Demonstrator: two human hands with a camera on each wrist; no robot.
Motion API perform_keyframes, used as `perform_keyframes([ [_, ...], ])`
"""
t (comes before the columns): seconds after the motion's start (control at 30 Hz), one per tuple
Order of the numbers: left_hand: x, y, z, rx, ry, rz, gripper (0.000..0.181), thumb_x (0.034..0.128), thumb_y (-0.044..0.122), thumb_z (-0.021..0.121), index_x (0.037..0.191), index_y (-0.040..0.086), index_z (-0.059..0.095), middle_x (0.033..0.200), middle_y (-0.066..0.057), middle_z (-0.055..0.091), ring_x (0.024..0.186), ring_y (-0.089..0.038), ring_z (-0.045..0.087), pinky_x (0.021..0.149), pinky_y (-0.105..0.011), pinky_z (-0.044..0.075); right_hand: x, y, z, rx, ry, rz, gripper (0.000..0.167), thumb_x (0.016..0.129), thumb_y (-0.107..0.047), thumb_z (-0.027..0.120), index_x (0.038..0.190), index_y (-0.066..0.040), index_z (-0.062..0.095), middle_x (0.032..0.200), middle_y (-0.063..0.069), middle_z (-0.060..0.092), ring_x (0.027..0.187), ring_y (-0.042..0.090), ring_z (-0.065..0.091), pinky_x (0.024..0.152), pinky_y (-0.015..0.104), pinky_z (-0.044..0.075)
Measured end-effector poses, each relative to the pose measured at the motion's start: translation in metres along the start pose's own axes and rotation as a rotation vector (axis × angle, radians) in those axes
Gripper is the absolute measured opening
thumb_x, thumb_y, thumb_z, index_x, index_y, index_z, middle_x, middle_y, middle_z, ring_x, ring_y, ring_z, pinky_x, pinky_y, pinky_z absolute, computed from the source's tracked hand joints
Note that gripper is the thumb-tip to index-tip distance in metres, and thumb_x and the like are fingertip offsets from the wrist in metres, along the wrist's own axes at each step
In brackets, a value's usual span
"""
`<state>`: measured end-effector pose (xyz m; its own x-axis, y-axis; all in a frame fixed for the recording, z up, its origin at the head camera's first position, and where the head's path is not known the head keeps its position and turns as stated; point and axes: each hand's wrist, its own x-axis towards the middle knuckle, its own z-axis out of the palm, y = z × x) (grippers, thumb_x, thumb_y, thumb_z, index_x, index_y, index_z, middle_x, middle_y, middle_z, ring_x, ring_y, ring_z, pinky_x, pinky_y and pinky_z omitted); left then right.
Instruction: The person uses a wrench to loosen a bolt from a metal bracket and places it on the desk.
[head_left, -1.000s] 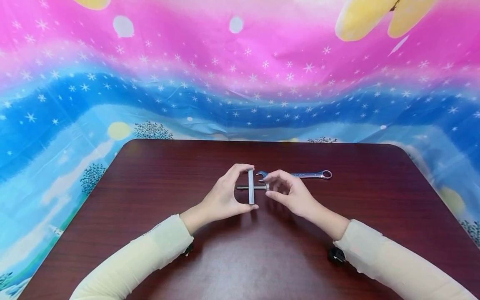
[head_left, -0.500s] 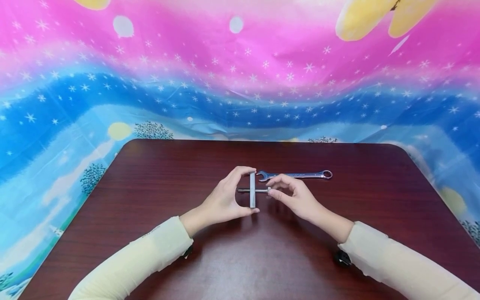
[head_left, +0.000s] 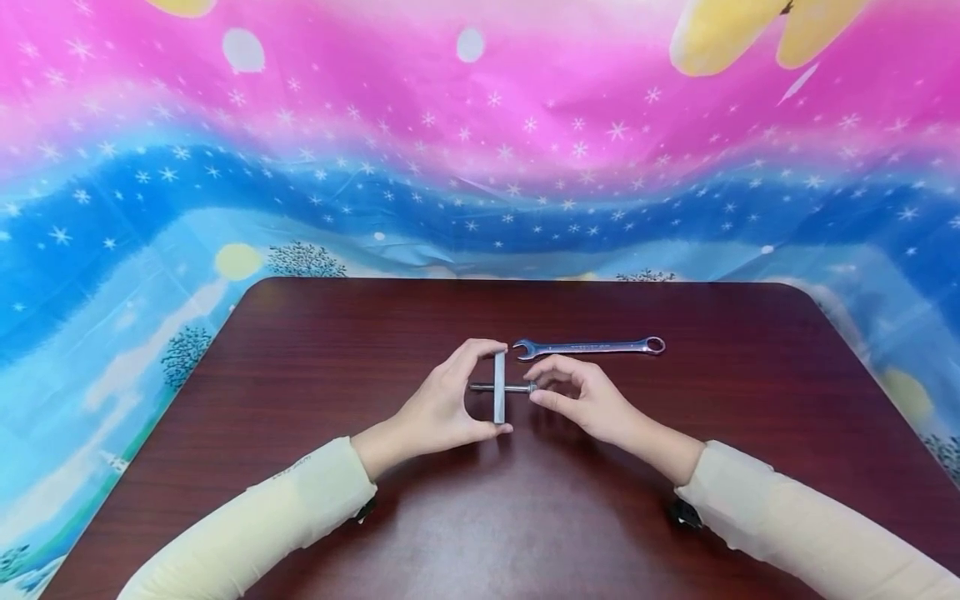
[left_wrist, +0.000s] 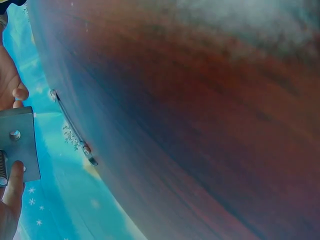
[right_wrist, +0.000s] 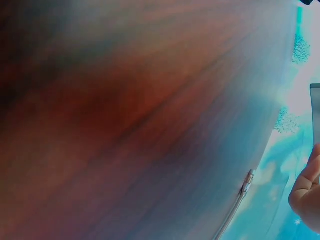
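While my left hand (head_left: pixel 435 408) pinches the grey metal plate (head_left: pixel 499 407) by opposite edges (wide span, thumb on the near edge, fingers on the far one), my right hand (head_left: pixel 588 400) has thumb and fingertips pinched together on the head of the bolt (head_left: pixel 516 388), just right of the plate. Bolt passes through the plate, threaded end out on its left. Wrench (head_left: pixel 592 347) lies on the table (head_left: pixel 337 333), beyond the plate and to its right. Patterned cloth (head_left: pixel 480 142) hangs well behind the plate.
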<state>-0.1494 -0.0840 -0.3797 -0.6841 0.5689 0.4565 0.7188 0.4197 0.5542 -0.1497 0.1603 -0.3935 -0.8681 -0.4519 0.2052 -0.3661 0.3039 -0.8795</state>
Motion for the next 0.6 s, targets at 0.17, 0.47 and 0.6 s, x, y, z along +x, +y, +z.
perform_keyframes([
  [0.17, -0.001, 0.002, 0.002, 0.001, 0.009, -0.017, 0.09, 0.067, 0.026, 0.092, 0.14, 0.009, 0.042, 0.135, -0.004, 0.054, 0.124, -0.014, 0.054, 0.103, -0.034, 0.049, -0.001, -0.003, 0.001, -0.003, 0.023, -0.003, 0.022, 0.092, -0.005, 0.068, 0.113, -0.001, 0.066, 0.098, 0.015, 0.07, 0.084, 0.013, 0.066, 0.071, 0.024, 0.055],
  [0.47, -0.007, 0.008, 0.001, -0.004, 0.031, -0.045, 0.091, 0.0664, 0.026, 0.093, 0.14, 0.011, 0.041, 0.136, -0.001, 0.053, 0.124, -0.012, 0.054, 0.101, -0.034, 0.051, -0.005, -0.01, 0.001, -0.068, 0.031, -0.056, 0.028, 0.088, -0.005, 0.072, 0.116, -0.009, 0.065, 0.1, 0.012, 0.067, 0.074, 0.009, 0.059, 0.059, 0.026, 0.051],
  [0.6, -0.01, 0.012, -0.001, -0.001, 0.047, -0.029, 0.091, 0.0654, 0.025, 0.093, 0.139, 0.011, 0.042, 0.135, 0.001, 0.053, 0.123, -0.012, 0.055, 0.099, -0.034, 0.052, -0.006, -0.013, 0.0, -0.029, 0.01, -0.022, 0.022, 0.094, -0.008, 0.066, 0.116, -0.009, 0.065, 0.102, 0.012, 0.07, 0.087, 0.016, 0.066, 0.072, 0.026, 0.055],
])
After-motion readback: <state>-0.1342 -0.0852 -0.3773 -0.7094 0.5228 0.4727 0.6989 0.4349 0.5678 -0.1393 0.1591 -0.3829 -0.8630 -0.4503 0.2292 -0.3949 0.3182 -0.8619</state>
